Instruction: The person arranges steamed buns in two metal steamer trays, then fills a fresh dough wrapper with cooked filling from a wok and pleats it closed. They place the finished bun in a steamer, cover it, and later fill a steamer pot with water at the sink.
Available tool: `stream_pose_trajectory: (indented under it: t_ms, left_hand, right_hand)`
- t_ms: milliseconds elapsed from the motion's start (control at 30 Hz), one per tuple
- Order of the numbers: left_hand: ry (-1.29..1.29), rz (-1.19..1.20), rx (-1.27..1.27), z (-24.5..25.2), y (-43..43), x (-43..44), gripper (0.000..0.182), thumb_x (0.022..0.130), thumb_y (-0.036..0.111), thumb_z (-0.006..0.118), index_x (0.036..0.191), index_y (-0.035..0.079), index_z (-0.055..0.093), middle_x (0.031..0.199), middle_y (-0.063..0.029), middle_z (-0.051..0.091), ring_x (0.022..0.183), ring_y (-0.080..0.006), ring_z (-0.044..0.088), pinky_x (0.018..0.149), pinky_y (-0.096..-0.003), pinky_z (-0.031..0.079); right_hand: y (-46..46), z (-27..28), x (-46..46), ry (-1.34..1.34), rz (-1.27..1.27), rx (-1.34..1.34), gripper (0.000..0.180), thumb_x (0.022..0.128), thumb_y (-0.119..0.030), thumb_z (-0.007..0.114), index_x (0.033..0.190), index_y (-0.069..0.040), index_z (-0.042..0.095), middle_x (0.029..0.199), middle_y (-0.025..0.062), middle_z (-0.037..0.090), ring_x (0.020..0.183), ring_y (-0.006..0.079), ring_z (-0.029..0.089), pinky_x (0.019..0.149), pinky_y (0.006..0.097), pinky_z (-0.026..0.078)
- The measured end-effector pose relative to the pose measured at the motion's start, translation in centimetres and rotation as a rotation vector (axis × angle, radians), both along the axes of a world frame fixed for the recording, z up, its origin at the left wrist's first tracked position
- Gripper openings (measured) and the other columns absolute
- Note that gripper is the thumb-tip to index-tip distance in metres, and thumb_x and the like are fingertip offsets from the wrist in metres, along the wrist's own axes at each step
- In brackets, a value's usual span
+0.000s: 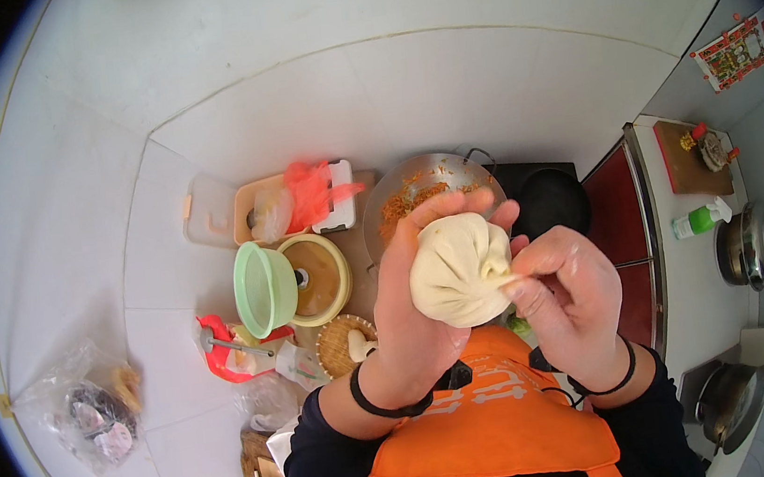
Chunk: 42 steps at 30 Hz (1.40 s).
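Note:
A round pleated bun of pale dough (453, 273) rests in the palm of my left hand (404, 306), whose fingers curl up around its far side. With thumb and forefinger, my right hand (569, 298) pinches a drawn-out tip of dough at the bun's right edge. The folds run from that gathered point across the top. Beyond the hands sits a wide metal pan (383, 182) with shredded orange filling (401, 208) in it; the hands hide its near part. A flat piece of dough (360, 345) lies on a woven basket (334, 336) left of my left wrist.
To the left stand a green plastic basin (265, 288), a round lidded pot (337, 279) and a peach container (244, 208). A black wok (551, 203) is at the back right. The right counter (705, 315) bears a spray bottle (701, 219), a steel pot (747, 246) and a cutting board (688, 168).

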State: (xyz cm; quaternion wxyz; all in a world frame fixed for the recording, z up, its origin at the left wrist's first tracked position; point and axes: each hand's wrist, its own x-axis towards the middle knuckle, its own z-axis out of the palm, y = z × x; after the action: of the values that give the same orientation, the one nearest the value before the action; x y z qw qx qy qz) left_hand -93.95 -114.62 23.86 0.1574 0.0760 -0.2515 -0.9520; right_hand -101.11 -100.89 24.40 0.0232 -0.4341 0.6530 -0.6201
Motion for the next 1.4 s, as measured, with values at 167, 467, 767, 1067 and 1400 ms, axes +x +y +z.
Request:
stream_pose_trajectory:
  t_ms: [167, 467, 767, 1067, 1400]
  left_hand:
    - [0.018, -0.244, 0.103, -1.3, -1.6, 0.7, 0.038, 0.105, 0.035, 0.037, 0.120, 0.004, 0.053, 0.123, -0.0121, 0.058, 0.119, -0.0313, 0.057, 0.097, -0.0450, 0.049]
    - [-0.036, -0.276, -0.001, -1.0, -1.9, 0.8, 0.043, 0.106, 0.036, 0.035, 0.121, 0.001, 0.052, 0.120, -0.0133, 0.059, 0.113, -0.0277, 0.060, 0.095, -0.0423, 0.051]
    - [-0.073, -0.313, -0.031, -0.3, -1.8, 0.8, 0.043, 0.106, 0.035, 0.033, 0.121, 0.000, 0.053, 0.118, -0.0150, 0.060, 0.110, -0.0264, 0.061, 0.094, -0.0410, 0.052]
    - [-0.131, -0.216, -0.113, 0.1, -1.1, 1.1, 0.040, 0.106, 0.033, 0.037, 0.122, 0.000, 0.053, 0.121, -0.0124, 0.059, 0.113, -0.0264, 0.059, 0.095, -0.0409, 0.051]
    - [-0.078, -0.102, -0.222, 1.2, 1.4, 2.1, 0.039, 0.106, 0.033, 0.038, 0.120, 0.000, 0.053, 0.115, -0.0136, 0.061, 0.110, -0.0238, 0.061, 0.092, -0.0370, 0.052]
  right_hand:
    - [0.8, 0.5, -0.4, 0.264, 0.009, 0.094, 0.017, 0.076, 0.003, 0.071, 0.090, -0.002, 0.063, 0.082, 0.0106, 0.060, 0.067, 0.0268, 0.059, 0.059, 0.0328, 0.049]
    - [1.1, 1.9, -0.8, 0.302, 0.008, 0.220, 0.021, 0.075, 0.001, 0.071, 0.095, -0.001, 0.065, 0.081, 0.0106, 0.064, 0.066, 0.0252, 0.060, 0.060, 0.0325, 0.048]
    - [1.5, 2.2, -1.2, 0.354, 0.050, 0.207, 0.020, 0.073, 0.003, 0.071, 0.091, -0.001, 0.064, 0.080, 0.0124, 0.062, 0.065, 0.0288, 0.060, 0.057, 0.0348, 0.049]
    - [2.4, 2.3, -1.0, 0.355, 0.051, 0.239, 0.024, 0.073, -0.007, 0.076, 0.095, -0.002, 0.067, 0.079, 0.0106, 0.065, 0.063, 0.0240, 0.061, 0.055, 0.0317, 0.047]
    - [3.2, 3.8, -0.8, 0.469, 0.031, 0.268, 0.022, 0.069, -0.001, 0.076, 0.088, -0.004, 0.067, 0.077, 0.0070, 0.050, 0.059, 0.0218, 0.054, 0.049, 0.0320, 0.045]
